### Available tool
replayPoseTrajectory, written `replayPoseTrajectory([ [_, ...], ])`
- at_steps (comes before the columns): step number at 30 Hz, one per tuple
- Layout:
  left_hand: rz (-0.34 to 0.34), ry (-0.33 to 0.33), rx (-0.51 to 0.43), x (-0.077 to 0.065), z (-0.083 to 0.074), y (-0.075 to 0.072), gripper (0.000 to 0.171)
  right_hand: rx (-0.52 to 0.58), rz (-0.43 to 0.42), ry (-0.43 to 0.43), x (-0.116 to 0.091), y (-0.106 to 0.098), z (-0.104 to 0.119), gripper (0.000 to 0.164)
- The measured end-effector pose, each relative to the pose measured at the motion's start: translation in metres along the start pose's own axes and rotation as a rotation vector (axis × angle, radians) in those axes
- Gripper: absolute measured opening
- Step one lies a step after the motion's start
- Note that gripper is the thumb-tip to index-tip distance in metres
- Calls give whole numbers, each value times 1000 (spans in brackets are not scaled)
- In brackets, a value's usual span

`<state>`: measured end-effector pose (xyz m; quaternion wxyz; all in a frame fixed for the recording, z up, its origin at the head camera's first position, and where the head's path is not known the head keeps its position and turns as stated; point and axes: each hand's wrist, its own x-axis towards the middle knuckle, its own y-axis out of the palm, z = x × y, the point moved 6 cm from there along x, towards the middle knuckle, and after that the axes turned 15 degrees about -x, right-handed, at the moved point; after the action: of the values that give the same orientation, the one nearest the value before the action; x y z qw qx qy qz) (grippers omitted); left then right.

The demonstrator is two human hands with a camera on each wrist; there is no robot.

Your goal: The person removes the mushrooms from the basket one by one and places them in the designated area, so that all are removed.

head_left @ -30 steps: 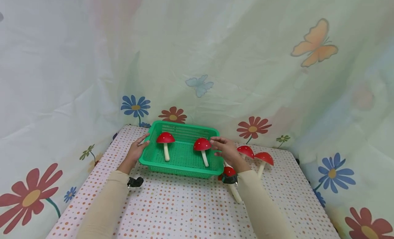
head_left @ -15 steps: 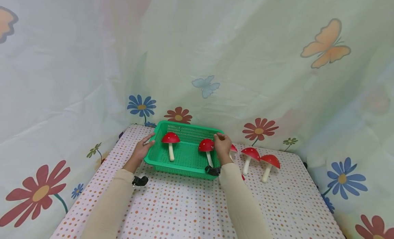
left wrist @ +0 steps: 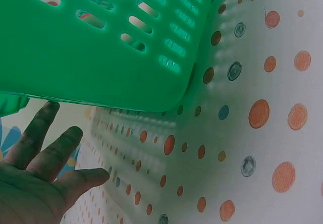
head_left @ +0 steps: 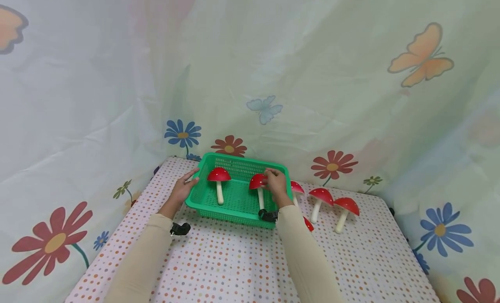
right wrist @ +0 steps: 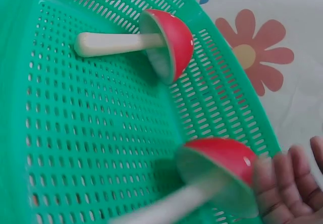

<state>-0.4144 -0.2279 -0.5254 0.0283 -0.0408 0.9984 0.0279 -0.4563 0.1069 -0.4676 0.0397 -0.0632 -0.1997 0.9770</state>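
A green perforated plastic basket (head_left: 238,216) holds two toy mushrooms with white-spotted red caps and pale stems. The left mushroom (head_left: 219,176) lies near the basket's left end. Toward the right end lies the other mushroom (head_left: 257,181), its cap against the fingertips of my right hand (head_left: 276,185). In the right wrist view those fingers are loosely bent beside the cap (right wrist: 227,156), and the thumb is not clearly seen. My left hand (head_left: 181,190) is spread at the basket's left end. One of its fingertips meets the rim in the left wrist view, where the hand (left wrist: 30,183) looks unclenched.
Right of the basket, several more mushrooms lie on the dotted tablecloth (head_left: 234,268), including a middle one (head_left: 321,195) and the rightmost (head_left: 347,205). My right forearm partly hides another red cap (head_left: 308,224). A flowered fabric backdrop (head_left: 250,68) rises behind the table.
My right hand has come left from beyond the basket's right side to inside it, meeting the right mushroom. That mushroom has shifted slightly left in the basket. My left hand keeps its place.
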Motion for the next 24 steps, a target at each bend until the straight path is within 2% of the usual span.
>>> replayPoseTrajectory([
  [3, -4, 5, -9, 1, 1, -1, 51, -52, -35, -80, 2, -2, 7, 38],
  [6, -7, 23, -1, 3, 0, -1, 50, -210, -81, -124, 4, -8, 10, 34],
  [8, -11, 37, 9, 3, -1, -1, 50, -318, -82, -113, 7, -11, 9, 36],
  [10, -13, 52, 17, 2, -2, -1, 49, -397, -41, -87, 10, -10, 5, 40],
  [12, -14, 65, 17, 0, -3, -1, 49, -415, 23, -73, 12, -7, 0, 39],
  [14, -14, 68, 10, 0, -3, 0, 48, -412, 80, -99, 14, -1, -3, 34],
  [17, -9, 66, 8, 1, -3, 1, 47, -457, 138, -214, 14, 7, -2, 28],
  [21, -13, 59, 11, 2, -2, 1, 47, -615, 189, -384, 12, 18, 6, 21],
  [24, -15, 60, 11, 2, -2, 0, 48, -719, 205, -428, 11, 24, 11, 16],
])
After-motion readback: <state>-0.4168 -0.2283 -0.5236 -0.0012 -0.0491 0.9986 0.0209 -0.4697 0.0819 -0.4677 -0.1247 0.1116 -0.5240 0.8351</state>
